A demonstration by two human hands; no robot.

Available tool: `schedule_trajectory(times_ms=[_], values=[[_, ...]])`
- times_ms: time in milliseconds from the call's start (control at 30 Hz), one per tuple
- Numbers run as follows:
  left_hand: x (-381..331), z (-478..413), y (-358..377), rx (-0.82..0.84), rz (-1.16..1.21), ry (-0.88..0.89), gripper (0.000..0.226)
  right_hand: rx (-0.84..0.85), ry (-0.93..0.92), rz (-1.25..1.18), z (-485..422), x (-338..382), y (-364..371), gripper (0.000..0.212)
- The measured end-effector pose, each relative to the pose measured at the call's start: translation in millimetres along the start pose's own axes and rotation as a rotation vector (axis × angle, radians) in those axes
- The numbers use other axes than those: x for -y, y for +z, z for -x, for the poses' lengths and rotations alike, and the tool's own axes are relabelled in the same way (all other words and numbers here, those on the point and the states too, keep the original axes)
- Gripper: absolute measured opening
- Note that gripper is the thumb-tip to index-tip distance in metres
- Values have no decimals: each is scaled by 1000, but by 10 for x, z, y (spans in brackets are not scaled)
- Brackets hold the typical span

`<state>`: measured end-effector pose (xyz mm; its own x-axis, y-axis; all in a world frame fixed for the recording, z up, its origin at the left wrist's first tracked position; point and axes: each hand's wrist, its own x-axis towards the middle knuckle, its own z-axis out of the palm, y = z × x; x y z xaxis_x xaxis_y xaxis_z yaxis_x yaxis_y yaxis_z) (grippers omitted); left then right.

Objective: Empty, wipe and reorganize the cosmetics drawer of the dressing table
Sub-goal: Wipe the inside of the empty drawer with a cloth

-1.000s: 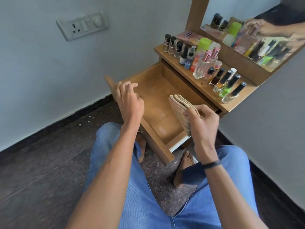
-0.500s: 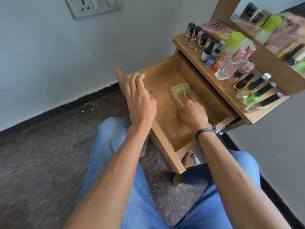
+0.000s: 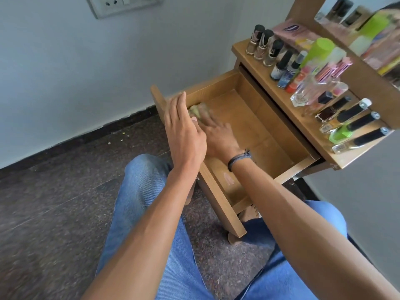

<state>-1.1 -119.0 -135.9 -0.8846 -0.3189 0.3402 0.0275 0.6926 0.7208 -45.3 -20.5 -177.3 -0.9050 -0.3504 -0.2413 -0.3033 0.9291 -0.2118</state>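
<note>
The wooden drawer [image 3: 259, 124] of the dressing table is pulled out, with only the cloth inside it. My right hand [image 3: 218, 135] lies inside it near the front left corner, fingers spread flat, pressing a folded yellowish cloth [image 3: 194, 110] onto the drawer bottom; the hand is motion-blurred. My left hand [image 3: 184, 131] rests with straight fingers on the drawer's front panel [image 3: 218, 202], partly covering the cloth. Several nail polish and perfume bottles [image 3: 303, 83] stand in rows on the table top [image 3: 257, 61].
A mirror [image 3: 368, 33] leans behind the bottles. A wall with a switch socket [image 3: 121, 4] is to the left. My knees in blue jeans [image 3: 147, 185] sit under the drawer, bare feet [image 3: 249, 213] on a dark stone floor.
My right hand lowered the cloth into the drawer, then slid it from the middle toward the front left corner. My left hand stayed on the front panel.
</note>
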Motion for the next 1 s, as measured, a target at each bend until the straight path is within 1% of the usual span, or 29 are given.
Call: schedule_trajectory(times_ms=[67, 133, 267, 400, 467, 567, 633, 700, 800, 900, 933, 1000], values=[[-16, 15, -9, -20, 45, -30, 58, -10, -85, 35, 120, -6, 65, 63], [-24, 27, -21, -61, 104, -92, 58, -37, -73, 10, 101, -139, 11, 53], [-35, 30, -23, -90, 269, -261, 57, -119, -78, 48, -177, -509, -220, 50], [-48, 35, -20, -85, 360, -333, 62, -145, 159, 6, -317, -768, -342, 51], [-39, 34, -9, -83, 362, -348, 65, -186, 186, -12, -288, -722, -271, 51], [-28, 34, -2, -83, 369, -356, 68, -255, 151, -39, -257, -512, -139, 47], [-29, 36, -4, -79, 372, -361, 68, -219, 93, -36, -246, -309, -81, 47], [-34, 35, -9, -75, 370, -364, 68, -185, -20, -3, -202, -85, -3, 43], [-38, 36, -28, -78, 372, -373, 68, -187, -114, 68, -139, 90, 54, 43], [-58, 51, -54, -71, 389, -371, 70, -173, -149, 141, -173, -36, -46, 44], [-63, 54, -59, -71, 393, -367, 70, -174, -136, 145, -196, -123, -84, 43], [-64, 57, -61, -68, 403, -365, 71, -193, -54, 120, -224, -312, -137, 41]])
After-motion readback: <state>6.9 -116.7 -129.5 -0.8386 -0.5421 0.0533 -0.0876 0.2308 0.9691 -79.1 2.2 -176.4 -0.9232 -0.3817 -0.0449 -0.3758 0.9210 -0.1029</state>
